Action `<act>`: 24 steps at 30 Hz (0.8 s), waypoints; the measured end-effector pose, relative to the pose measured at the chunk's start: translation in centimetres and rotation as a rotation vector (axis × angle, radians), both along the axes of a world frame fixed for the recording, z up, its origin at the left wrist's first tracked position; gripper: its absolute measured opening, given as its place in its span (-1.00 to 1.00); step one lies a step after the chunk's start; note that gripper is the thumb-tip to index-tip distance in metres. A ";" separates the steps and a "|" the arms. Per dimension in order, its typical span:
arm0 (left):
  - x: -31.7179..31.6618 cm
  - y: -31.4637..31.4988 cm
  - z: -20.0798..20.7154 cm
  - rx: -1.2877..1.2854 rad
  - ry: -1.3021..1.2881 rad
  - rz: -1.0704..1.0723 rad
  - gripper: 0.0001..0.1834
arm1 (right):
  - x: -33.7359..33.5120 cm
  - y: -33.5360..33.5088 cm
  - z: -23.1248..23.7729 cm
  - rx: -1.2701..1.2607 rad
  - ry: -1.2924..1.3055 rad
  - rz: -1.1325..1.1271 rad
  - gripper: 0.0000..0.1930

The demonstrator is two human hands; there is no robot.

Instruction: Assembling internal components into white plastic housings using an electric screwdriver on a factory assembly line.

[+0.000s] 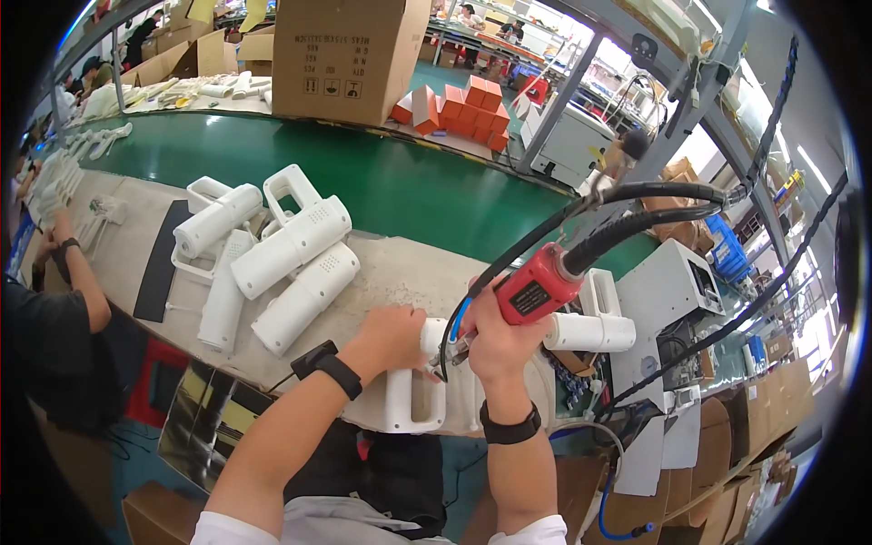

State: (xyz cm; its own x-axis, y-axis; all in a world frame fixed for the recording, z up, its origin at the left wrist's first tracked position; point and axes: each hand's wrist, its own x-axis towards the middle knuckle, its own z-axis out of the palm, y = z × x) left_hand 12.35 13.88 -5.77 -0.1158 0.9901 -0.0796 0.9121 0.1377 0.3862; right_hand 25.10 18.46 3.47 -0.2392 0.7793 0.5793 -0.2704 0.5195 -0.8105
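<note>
My right hand (504,341) is closed round a red power screwdriver (540,284), whose black cables run up to the right. The tool's front end points down and left, toward a white plastic housing with a loop handle (414,420). This housing lies on the bench right in front of me. My left hand (386,341) grips its body from the left; its fingertips are partly hidden. The screwdriver's tip sits close to the housing, but I cannot tell whether they touch. Just right of the screwdriver lies another white handled housing (604,332).
Several white housings (295,243) are heaped on the left of the beige bench (386,272). Behind runs a green conveyor belt (391,186), with a cardboard box (341,64) and orange boxes (459,109) beyond. A co-worker's arm (80,272) is at far left. A black cable (718,336) crosses the right side.
</note>
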 end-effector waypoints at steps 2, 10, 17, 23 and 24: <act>0.1 -0.8 -0.5 0.040 -0.019 0.015 -0.09 | 0.1 0.1 -0.2 -0.035 -0.001 0.007 -0.92; -1.2 -5.7 -1.6 0.102 -0.319 0.205 0.14 | -0.2 -2.3 8.0 -0.057 0.333 0.055 -0.89; -0.7 -5.5 -3.9 0.150 -0.360 0.260 0.08 | -4.6 -0.4 4.9 -0.088 0.198 0.036 -0.93; -0.8 -5.2 -2.3 0.027 -0.366 0.235 0.18 | -5.9 0.1 3.8 -0.127 0.177 0.075 -0.92; -0.8 -5.1 -2.3 0.011 -0.362 0.229 0.18 | -6.0 0.2 3.7 -0.128 0.173 0.075 -0.92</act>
State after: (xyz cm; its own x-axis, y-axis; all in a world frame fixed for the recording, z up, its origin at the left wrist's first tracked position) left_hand 11.54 8.75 -8.10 -0.2995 0.9430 -0.1451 0.6637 0.3152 0.6784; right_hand 19.11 18.67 7.13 -0.2052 0.8328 0.5141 -0.4448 0.3885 -0.8069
